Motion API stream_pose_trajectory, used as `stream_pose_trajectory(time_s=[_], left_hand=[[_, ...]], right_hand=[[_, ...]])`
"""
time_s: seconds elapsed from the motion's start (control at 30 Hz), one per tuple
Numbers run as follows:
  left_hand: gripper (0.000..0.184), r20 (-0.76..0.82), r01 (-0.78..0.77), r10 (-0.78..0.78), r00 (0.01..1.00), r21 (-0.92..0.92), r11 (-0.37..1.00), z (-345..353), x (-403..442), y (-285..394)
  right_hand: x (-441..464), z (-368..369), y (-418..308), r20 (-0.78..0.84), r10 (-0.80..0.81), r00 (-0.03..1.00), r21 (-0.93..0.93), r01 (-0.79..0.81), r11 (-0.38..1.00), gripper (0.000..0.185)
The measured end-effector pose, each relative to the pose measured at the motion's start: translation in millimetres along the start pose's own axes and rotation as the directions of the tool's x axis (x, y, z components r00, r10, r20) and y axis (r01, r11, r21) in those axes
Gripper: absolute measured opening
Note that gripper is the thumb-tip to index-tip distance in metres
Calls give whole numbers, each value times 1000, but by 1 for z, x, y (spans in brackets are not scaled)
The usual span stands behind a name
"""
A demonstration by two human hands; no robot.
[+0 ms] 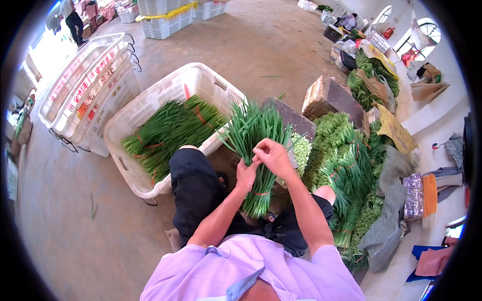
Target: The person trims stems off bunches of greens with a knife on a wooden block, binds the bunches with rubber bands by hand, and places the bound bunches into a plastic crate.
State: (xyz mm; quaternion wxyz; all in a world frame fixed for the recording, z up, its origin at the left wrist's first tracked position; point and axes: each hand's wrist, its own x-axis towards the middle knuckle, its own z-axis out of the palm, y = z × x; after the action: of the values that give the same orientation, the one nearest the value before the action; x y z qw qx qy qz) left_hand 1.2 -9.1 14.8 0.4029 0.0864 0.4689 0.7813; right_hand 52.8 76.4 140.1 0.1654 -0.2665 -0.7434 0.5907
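Greens take centre stage: a thick bunch [257,130] sits between the person's knees [187,150], leafy tips pointing away, cut ends toward the lap, a red band [259,193] ringing the lower stems. Left hand [245,174] now, and it's grasping the bunch from the side around the middle, apparently to stop the loose upper leaves splaying while the other works. Over comes the right hand [273,156], fingertips drawn together in a pinch against the leaves, just above the left; whether they nip a leaf or a second band is too small to tell. A neat pairing, that: one hand seems to be the clamp, the other the fine tool. Look left, and a white crate [150,109] rests on the floor [120,220] right by the left knee, likely set there for a short reach, with banded bundles [173,125] laid flat inside, probably to keep the long stems straight. Beyond it, more crates [98,93] stand nested together, which looks like a way of saving room. And over on the right, just beside the other leg, a heap [346,168] of long greens, some banded, lies piled within arm's reach, a grey cloth [384,220] along its outer edge.
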Motion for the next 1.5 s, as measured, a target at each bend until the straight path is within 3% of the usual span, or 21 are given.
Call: stream_pose_trajectory(time_s=[0.1, 0.23, 0.37, 0.4, 0.43, 0.5, 0.53, 0.7, 0.73, 0.77, 0.8, 0.83, 0.9, 0.93, 0.97, 1.07, 1.13, 1.27, 1.37, 1.4, 1.5], left_hand=[[22, 17, -56, 58, 998, -109, 993, -2, 5, 1], [25, -87, 66, -93, 992, -278, 958, -1, 23, 28], [24, 101, 302, -289, 952, -469, 830, 8, 25, 58], [25, 148, 356, -327, 934, -486, 798, 16, 25, 49], [26, 188, 394, -347, 919, -497, 773, 22, 27, 53], [32, 289, 455, -353, 890, -499, 738, 33, 25, 50], [36, 302, 469, -366, 880, -438, 767, 39, 23, 65], [63, 413, 265, -154, 898, -225, 938, 42, 16, 101], [79, 148, 24, -62, 987, 247, 969, 39, 21, 109], [92, 199, -16, -71, 977, 408, 913, 32, 3, 146], [96, 328, -19, -44, 944, 187, 982, 27, 14, 123], [97, 326, -256, 76, 942, 557, 790, 25, 3, 142], [97, 502, -480, 57, 863, 779, 404, 28, -16, 202], [103, 499, -444, 12, 867, 761, 473, 29, -19, 196], [108, 562, -591, 180, 807, 761, 270, 30, -18, 189], [114, 540, -555, 234, 809, 832, -2, 37, -26, 224], [98, 523, -339, 400, 753, 829, -446, 37, -25, 247], [58, 424, -74, 652, 629, 867, -493, 27, -5, 274], [60, 403, -12, 714, 572, 875, -485, -7, 5, 284], [66, 342, -86, 581, 739, 903, -422, -22, 0, 291], [81, 340, -172, 528, 778, 924, -342, -75, 13, 304]], right_hand=[[-20, 7, -29, 56, 9, 998, 71, -13, 997, 6], [-36, -63, -7, -363, -45, 931, 122, 95, 988, 4], [-59, -103, 58, -108, 145, 983, -321, -173, 931, 61], [-64, -111, 68, -29, 230, 973, -268, -229, 936, 95], [-72, -91, 69, 252, 258, 933, 122, -295, 947, 102], [-78, -93, 92, 298, 304, 905, 242, -380, 893, 102], [-76, -83, 104, 275, 235, 932, 444, -340, 829, 100], [-80, -74, 141, -182, 366, 913, 518, -228, 825, 84], [-58, -68, 121, -9, 341, 940, 681, -244, 690, 81], [-47, -65, 111, 103, 242, 965, 719, -241, 652, 79], [-52, -65, 128, -151, 332, 931, 634, -167, 755, 80], [-26, -75, 140, 38, 260, 965, 744, -201, 637, 79], [15, -42, 107, -22, 62, 998, 775, -23, 631, 79], [2, -36, 94, -129, 116, 985, 771, 26, 636, 80], [12, -24, 84, -218, 134, 967, 760, 82, 644, 81], [44, 15, 27, -167, 54, 984, 841, 114, 528, 81], [70, 32, 18, -67, -55, 996, 878, 85, 471, 82], [94, 77, -3, 193, -343, 919, 903, -30, 429, 80], [98, 117, -9, 150, -412, 899, 825, 116, 554, 79], [106, 122, 7, 240, -375, 895, 828, 12, 560, 77], [143, 148, 12, 286, -338, 897, 860, -84, 504, 76]])
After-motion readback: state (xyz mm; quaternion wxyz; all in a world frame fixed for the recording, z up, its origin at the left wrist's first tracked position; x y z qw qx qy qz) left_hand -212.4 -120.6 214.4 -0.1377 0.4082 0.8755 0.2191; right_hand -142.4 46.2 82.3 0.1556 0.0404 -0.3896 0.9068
